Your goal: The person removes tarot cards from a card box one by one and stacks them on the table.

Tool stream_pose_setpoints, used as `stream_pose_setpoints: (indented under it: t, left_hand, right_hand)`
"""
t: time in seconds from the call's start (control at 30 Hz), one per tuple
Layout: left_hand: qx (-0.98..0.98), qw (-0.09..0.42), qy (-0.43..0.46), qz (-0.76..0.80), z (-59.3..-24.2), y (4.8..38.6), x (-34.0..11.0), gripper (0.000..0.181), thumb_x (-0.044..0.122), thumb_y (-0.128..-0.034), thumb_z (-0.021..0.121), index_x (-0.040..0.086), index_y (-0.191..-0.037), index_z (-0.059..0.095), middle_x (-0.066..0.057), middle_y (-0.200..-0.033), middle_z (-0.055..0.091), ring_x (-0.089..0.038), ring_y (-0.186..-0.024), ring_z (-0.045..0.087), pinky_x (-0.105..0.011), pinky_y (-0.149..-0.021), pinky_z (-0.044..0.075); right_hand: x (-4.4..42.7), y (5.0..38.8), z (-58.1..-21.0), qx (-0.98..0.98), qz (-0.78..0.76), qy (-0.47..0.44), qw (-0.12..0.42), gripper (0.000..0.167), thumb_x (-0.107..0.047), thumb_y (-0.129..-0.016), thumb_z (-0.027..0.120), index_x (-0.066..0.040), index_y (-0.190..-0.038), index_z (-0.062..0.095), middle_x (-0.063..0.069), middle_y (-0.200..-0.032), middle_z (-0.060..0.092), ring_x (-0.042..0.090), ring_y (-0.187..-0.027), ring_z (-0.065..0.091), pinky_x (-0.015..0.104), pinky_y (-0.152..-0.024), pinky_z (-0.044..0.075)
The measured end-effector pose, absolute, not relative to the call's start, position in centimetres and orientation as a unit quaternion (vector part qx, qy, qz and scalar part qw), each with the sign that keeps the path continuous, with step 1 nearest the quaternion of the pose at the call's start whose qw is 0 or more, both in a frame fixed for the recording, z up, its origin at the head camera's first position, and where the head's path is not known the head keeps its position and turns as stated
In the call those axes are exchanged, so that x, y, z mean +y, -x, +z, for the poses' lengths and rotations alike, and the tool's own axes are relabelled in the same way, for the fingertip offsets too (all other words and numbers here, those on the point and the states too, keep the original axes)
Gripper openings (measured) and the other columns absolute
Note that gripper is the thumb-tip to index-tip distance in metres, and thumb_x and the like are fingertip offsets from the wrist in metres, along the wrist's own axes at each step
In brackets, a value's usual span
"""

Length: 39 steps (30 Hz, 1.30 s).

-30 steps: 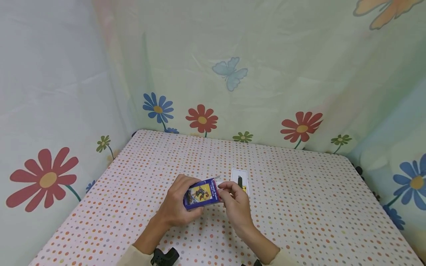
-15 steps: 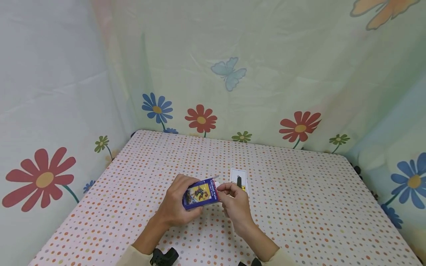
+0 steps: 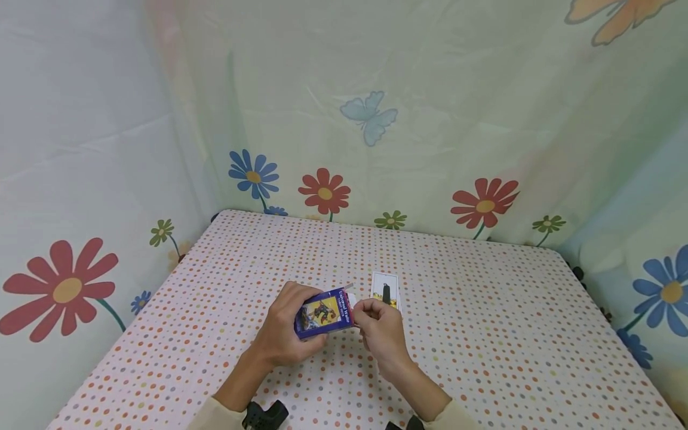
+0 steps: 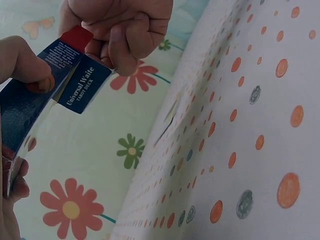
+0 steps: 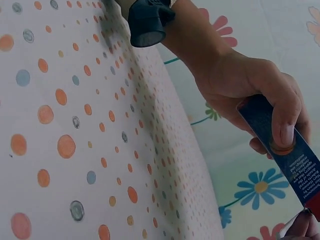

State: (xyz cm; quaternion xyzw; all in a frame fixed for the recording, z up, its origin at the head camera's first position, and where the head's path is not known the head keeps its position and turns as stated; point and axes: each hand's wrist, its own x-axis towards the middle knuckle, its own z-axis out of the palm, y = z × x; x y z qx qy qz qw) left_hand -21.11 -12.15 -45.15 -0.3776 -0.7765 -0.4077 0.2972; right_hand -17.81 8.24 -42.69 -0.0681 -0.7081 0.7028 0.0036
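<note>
My left hand (image 3: 287, 328) grips a blue tarot deck box (image 3: 322, 313) above the table, thumb along its near side. The box's picture face is up, and its right end is open. In the left wrist view, an end flap (image 4: 82, 85) lettered "Universal Waite Tarot Deck" stands out from the box, with a red side tab (image 4: 76, 39) beside it. My right hand (image 3: 381, 328) has curled fingers and pinches the edge of the flap. Behind the right hand, a card (image 3: 386, 285) with a dark figure lies face up on the table, its lower part hidden.
A polka-dot cloth covers the table (image 3: 457, 298). Flower-printed curtains (image 3: 419, 149) hang behind the table and at both sides. Black wrist-worn devices (image 3: 266, 415) show at the bottom edge of the head view.
The right fingers shift slightly at the box's open end and curl a little more. The box and left hand stay nearly still.
</note>
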Motion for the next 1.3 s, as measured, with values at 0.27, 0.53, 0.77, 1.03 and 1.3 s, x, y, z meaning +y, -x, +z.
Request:
stream_pose_setpoints:
  t: [0.27, 0.53, 0.77, 1.03, 1.3]
  left_hand:
    - [-0.775, 0.295, 0.380, -0.409, -45.2, 21.1, -12.2, 0.063, 0.028, -0.0642, 0.077, 0.010, -0.123, 0.063, 0.002, -0.111, 0.064, -0.011, -0.093, 0.051, -0.025, -0.075, 0.048]
    - [-0.780, 0.289, 0.378, -0.407, -45.1, 21.0, -12.2, 0.065, 0.028, -0.0634, 0.079, 0.010, -0.123, 0.063, 0.002, -0.110, 0.063, -0.011, -0.093, 0.050, -0.026, -0.075, 0.048]
    - [-0.786, 0.282, 0.372, -0.405, -45.1, 21.0, -12.2, 0.065, 0.029, -0.0641, 0.078, 0.010, -0.124, 0.062, 0.002, -0.111, 0.063, -0.011, -0.094, 0.051, -0.026, -0.075, 0.049]
    - [-0.783, 0.286, 0.377, -0.404, -45.2, 21.1, -12.1, 0.065, 0.028, -0.0641, 0.078, 0.009, -0.124, 0.063, 0.001, -0.110, 0.063, -0.012, -0.093, 0.051, -0.026, -0.074, 0.048]
    - [-0.785, 0.288, 0.374, -0.402, -45.1, 21.1, -12.3, 0.066, 0.028, -0.0634, 0.078, 0.009, -0.124, 0.062, 0.002, -0.110, 0.063, -0.012, -0.094, 0.051, -0.026, -0.074, 0.048]
  right_hand:
    - [8.8, 17.8, -42.8, -0.684, 0.727, 0.059, -0.002, 0.010, -0.007, -0.093, 0.062, 0.002, -0.094, 0.063, 0.006, -0.075, 0.063, 0.008, -0.047, 0.033, 0.020, -0.044, 0.026]
    - [9.4, 17.5, -42.8, -0.673, 0.737, 0.051, -0.021, 0.006, 0.001, -0.087, 0.060, 0.005, -0.091, 0.061, 0.007, -0.071, 0.060, 0.008, -0.046, 0.032, 0.021, -0.044, 0.025]
    - [9.9, 17.5, -42.8, -0.675, 0.734, 0.076, 0.000, 0.009, -0.003, -0.090, 0.059, 0.003, -0.096, 0.059, 0.006, -0.074, 0.064, 0.010, -0.050, 0.041, 0.022, -0.045, 0.030]
    - [10.3, 17.4, -43.5, -0.673, 0.736, 0.079, 0.015, 0.017, 0.001, -0.089, 0.056, 0.005, -0.105, 0.058, 0.008, -0.078, 0.068, 0.010, -0.053, 0.044, 0.020, -0.047, 0.034]
    - [10.8, 17.3, -43.6, -0.631, 0.772, 0.072, 0.031, 0.020, 0.003, -0.088, 0.055, 0.004, -0.107, 0.053, 0.005, -0.075, 0.065, 0.011, -0.054, 0.046, 0.022, -0.047, 0.033]
